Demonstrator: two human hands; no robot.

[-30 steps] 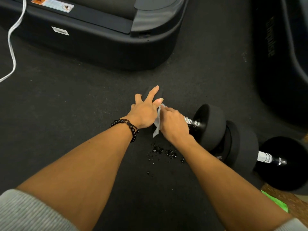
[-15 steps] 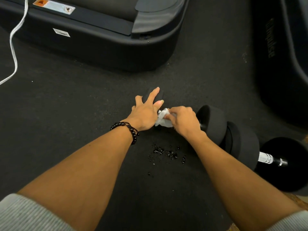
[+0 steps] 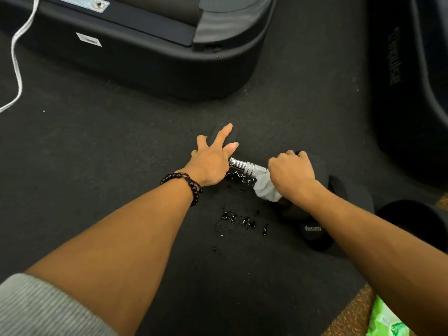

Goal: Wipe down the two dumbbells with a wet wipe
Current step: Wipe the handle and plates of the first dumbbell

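The wet wipe has been drawn rightward along the chrome handle, now bared, so the first dumbbell is judged mid-wipe; the right hand is clamped on the wipe; the left hand, fingers spread, is pressed on the left head; the dumbbell's long axis is laid left-to-right on the floor.

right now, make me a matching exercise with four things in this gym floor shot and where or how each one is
Things:
1. left hand
2. right hand
3. water drops
4. white cable

States:
a. beaded on the mat between the forearms
b. spread open on the dumbbell's far weight
c. trailing along the top left edge
d. closed around the wipe on the metal handle

Pairs: 1-b, 2-d, 3-a, 4-c
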